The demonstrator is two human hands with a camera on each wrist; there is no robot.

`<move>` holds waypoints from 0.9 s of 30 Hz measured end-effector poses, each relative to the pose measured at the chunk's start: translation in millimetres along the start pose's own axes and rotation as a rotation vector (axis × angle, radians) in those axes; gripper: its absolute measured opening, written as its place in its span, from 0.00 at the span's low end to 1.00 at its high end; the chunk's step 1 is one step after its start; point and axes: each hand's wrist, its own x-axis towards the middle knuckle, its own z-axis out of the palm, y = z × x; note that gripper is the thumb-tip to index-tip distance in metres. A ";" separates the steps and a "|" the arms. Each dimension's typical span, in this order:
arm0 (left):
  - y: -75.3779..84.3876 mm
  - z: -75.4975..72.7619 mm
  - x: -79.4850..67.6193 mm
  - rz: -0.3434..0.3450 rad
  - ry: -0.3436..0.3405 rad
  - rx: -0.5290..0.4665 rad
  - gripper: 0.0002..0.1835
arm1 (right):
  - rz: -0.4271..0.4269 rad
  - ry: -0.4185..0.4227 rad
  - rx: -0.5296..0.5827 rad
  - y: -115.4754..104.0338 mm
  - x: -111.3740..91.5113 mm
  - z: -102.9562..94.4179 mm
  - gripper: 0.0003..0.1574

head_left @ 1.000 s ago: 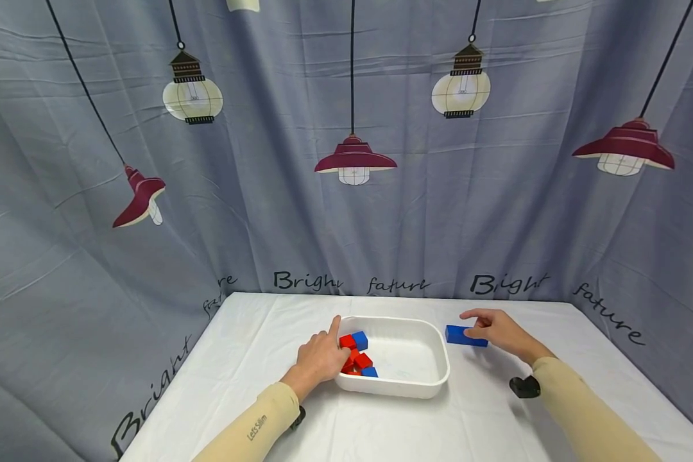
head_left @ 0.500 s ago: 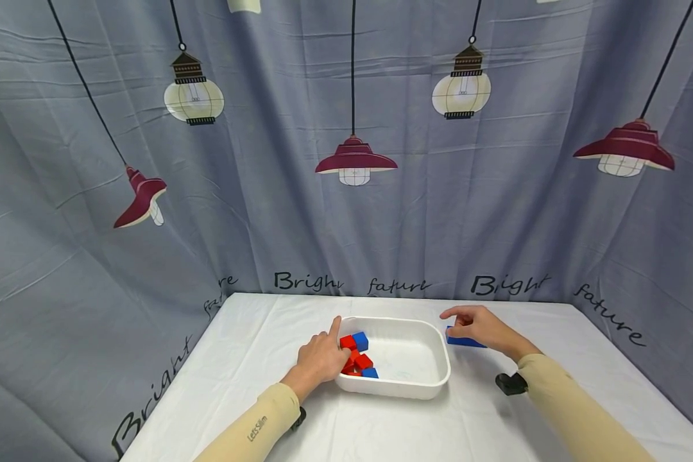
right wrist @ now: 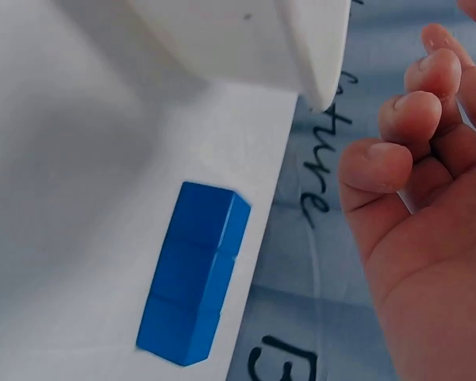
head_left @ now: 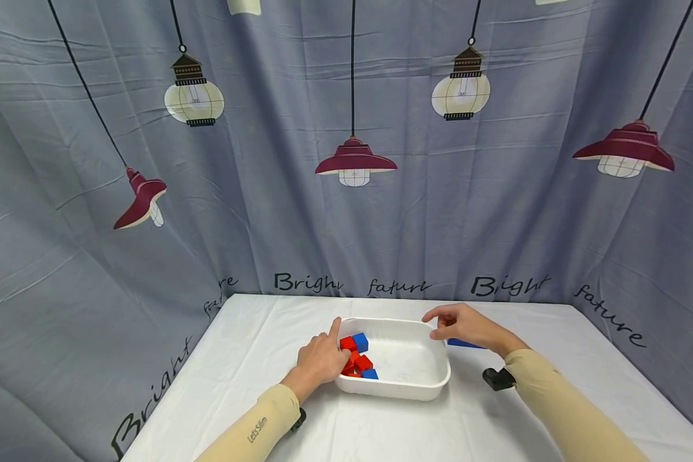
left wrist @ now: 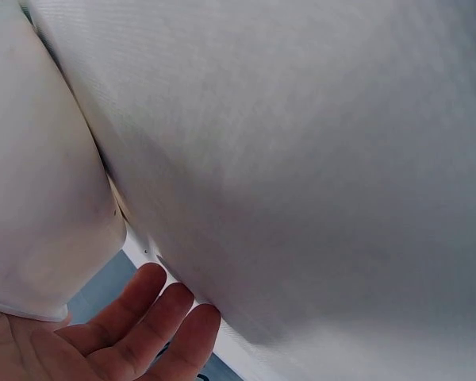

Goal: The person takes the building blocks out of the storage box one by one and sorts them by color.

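Observation:
A white plastic basin (head_left: 404, 389) stands on the table with several red cubes (head_left: 362, 363) and blue cubes (head_left: 360, 341) gathered at its left end. My left hand (head_left: 319, 357) grips the basin's left rim, thumb over the inside and index finger pointing along the edge. In the left wrist view its other fingers (left wrist: 194, 337) stretch out beside the basin's outer wall. My right hand (head_left: 468, 324) hovers at the right rim, index finger and thumb apart with nothing visible between them. Behind it lies a row of three blue cubes (right wrist: 192, 274), mostly hidden in the head view.
The table wears a white cloth (head_left: 254, 340). A grey-blue curtain (head_left: 289, 212) printed with lamps and lettering hangs behind and along both sides.
My right hand has moved left from above the row of blue cubes to the basin's right rim. The left hand, the basin and the cubes have stayed put.

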 end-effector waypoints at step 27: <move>-0.5 0.2 0.3 0.001 0.003 0.003 0.41 | -0.045 -0.242 0.009 -41.6 28.1 27.8 0.21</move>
